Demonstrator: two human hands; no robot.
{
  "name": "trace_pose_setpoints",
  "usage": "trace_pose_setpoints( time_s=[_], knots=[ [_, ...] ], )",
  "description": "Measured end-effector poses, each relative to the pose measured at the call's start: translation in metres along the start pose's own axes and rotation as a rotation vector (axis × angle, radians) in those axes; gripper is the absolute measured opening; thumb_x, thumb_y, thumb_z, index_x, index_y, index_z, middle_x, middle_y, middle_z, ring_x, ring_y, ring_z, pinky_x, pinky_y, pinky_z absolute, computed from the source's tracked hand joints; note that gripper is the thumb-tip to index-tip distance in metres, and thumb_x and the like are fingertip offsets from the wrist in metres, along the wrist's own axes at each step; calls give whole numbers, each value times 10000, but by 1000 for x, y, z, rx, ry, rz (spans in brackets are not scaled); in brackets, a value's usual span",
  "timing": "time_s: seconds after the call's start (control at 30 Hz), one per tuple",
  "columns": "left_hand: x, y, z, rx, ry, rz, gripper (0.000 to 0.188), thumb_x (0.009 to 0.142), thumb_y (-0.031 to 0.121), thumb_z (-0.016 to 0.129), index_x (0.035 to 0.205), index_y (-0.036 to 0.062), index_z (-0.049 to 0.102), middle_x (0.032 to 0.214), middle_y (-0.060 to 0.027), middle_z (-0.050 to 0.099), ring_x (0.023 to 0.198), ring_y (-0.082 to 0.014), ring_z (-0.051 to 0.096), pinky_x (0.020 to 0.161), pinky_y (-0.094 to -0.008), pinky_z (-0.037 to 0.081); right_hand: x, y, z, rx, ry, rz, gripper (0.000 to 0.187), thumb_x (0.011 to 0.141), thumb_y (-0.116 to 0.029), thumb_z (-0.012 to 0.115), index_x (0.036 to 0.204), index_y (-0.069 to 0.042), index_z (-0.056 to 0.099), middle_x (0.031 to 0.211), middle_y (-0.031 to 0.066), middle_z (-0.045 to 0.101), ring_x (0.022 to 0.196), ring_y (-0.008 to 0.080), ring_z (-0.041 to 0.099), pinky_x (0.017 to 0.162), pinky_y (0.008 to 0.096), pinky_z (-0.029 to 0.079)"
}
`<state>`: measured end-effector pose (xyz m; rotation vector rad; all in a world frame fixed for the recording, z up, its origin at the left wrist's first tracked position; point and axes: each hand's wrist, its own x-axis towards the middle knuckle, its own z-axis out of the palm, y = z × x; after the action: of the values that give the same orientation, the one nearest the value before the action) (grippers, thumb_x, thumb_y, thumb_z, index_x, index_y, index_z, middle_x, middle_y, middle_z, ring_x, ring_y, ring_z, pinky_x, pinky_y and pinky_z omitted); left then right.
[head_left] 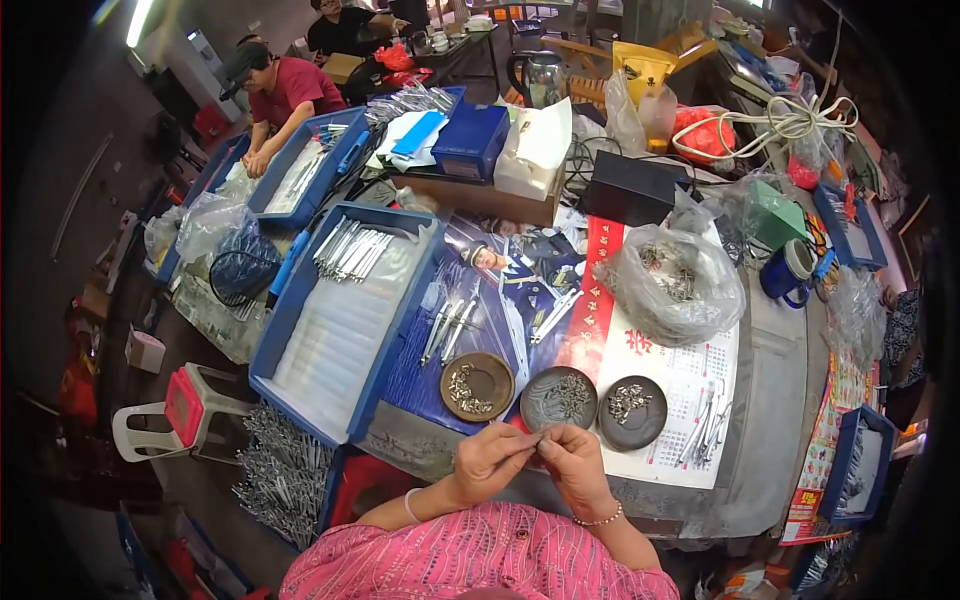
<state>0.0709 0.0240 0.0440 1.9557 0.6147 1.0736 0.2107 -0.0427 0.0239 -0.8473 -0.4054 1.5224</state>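
My left hand [490,463] and my right hand [577,466] meet fingertip to fingertip in front of my chest, just over the near table edge. Both are pinched closed; whatever lies between the fingers is too small or hidden to make out. Just beyond them stand three round dishes: a brown dish [497,380] with small brass-coloured parts, a dark dish [536,407] with small greyish parts, and another dark dish [652,428] with small shiny metal parts. Slim silver rods [450,328] lie on the poster behind the brown dish, and more slim rods [708,428] rest at the right.
A long blue tray [262,380] holding a bundle of silver rods [352,252] stands on the left. A clear plastic bag [705,310] of metal parts sits beyond the dishes. A blue mug [787,272] is at the right. Across the table, a person in red [298,95] works at other trays.
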Motion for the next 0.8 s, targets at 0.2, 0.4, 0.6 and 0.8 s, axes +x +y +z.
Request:
trace_pose_setpoints(
  time_s=[0.2,0.4,0.6,0.8],
  knots=[
    [-6,4,5,119,-27,62,246,732,-19,646,975,15,631,796,-120,600,685,-234,604,580,-294,482,-10,-3,0,-20,70,-24,89,823,-91,618,850,-17,575,774,13,587,668,66,522,597,188,415],
    [3,-10,1,68,-118,-69,189,726,1,654,914,8,640,761,-99,604,716,-220,596,646,-311,462,1,1,-10,91,35,127,119,828,-120,577,814,-4,556,696,34,529,603,106,480,552,238,394],
    [9,2,2,-184,-37,-307,154,743,-86,606,885,-26,603,791,-96,562,714,-171,588,630,-257,466,9,-1,-1,260,-8,102,191,818,-201,637,805,-22,571,678,39,533,560,109,448,553,259,396],
    [6,-4,4,-114,-73,-181,154,733,-83,620,874,-21,611,793,-95,560,703,-161,572,621,-242,457,4,7,-8,243,-2,67,205,839,-177,610,835,25,581,748,60,568,619,110,484,583,238,416]
  ],
)
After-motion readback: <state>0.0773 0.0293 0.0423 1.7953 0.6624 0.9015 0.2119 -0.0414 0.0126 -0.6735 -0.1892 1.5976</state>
